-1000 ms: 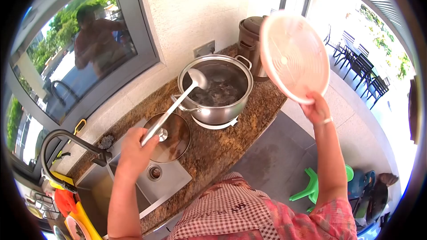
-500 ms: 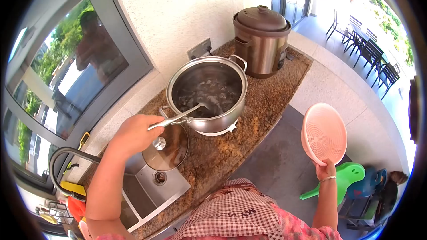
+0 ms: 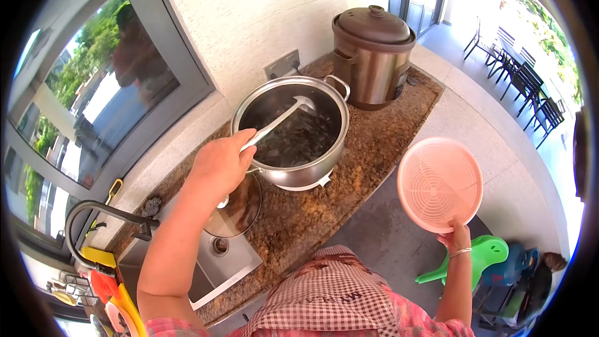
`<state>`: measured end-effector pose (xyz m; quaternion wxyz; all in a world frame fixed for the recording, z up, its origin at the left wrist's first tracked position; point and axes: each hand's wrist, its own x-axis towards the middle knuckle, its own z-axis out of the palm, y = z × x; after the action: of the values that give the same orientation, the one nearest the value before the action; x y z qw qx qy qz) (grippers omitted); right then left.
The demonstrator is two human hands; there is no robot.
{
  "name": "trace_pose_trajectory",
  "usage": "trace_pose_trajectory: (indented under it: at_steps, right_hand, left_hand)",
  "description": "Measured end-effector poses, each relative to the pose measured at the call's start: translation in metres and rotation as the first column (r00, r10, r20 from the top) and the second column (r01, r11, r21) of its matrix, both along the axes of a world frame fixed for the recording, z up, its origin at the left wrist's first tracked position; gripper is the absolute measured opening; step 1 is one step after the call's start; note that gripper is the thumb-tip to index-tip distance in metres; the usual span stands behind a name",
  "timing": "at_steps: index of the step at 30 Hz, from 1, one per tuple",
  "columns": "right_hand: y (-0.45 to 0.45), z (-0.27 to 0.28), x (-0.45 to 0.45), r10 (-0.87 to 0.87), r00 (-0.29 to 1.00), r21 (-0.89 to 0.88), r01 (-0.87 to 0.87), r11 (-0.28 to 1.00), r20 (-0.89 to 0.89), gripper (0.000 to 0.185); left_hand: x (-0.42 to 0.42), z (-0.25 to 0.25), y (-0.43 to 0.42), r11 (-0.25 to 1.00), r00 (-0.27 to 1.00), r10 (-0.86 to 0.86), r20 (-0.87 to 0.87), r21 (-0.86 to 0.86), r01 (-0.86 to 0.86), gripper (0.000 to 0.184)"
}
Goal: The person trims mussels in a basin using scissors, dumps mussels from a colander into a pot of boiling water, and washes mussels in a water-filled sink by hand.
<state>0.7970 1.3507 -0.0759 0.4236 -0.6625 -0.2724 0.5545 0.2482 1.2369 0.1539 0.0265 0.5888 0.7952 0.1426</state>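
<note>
My left hand (image 3: 219,163) is closed round the handle of a metal ladle (image 3: 279,122). The ladle's head is raised to the far inner side of a large steel pot (image 3: 340,140), over dark liquid with dark pieces in it. My right hand (image 3: 457,237) grips the lower rim of a pink plastic colander (image 3: 440,184), which it holds out to the right of the counter. The colander's inside faces me and nothing shows in it. A glass lid (image 3: 240,212) lies beside the sink, partly hidden by my left forearm.
The pot stands on a white base on the granite counter (image 3: 368,150). Behind it is a brown lidded cooker (image 3: 374,65). A steel sink (image 3: 240,262) with a dark faucet (image 3: 106,209) is at the lower left. A green plastic stool (image 3: 483,256) stands on the floor at right.
My left hand has moved forward and right, and the ladle's head has risen from the liquid towards the pot's far side. The colander has shifted left and turned its inside more towards me.
</note>
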Motion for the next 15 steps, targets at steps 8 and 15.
trace_pose_trajectory:
  at_steps: [8,15]
  right_hand:
    - [-0.020,0.034,-0.024,0.280,0.953,-0.113,-0.293,0.949,-0.114,0.043]
    - [-0.048,0.028,-0.035,0.389,0.905,-0.123,-0.411,0.903,-0.171,0.048]
  left_hand:
    - [-0.014,-0.020,0.016,0.970,0.989,0.071,-0.133,-0.223,-0.100,0.033]
    - [-0.021,0.025,-0.021,0.948,0.990,0.059,-0.128,-0.304,-0.095,0.031]
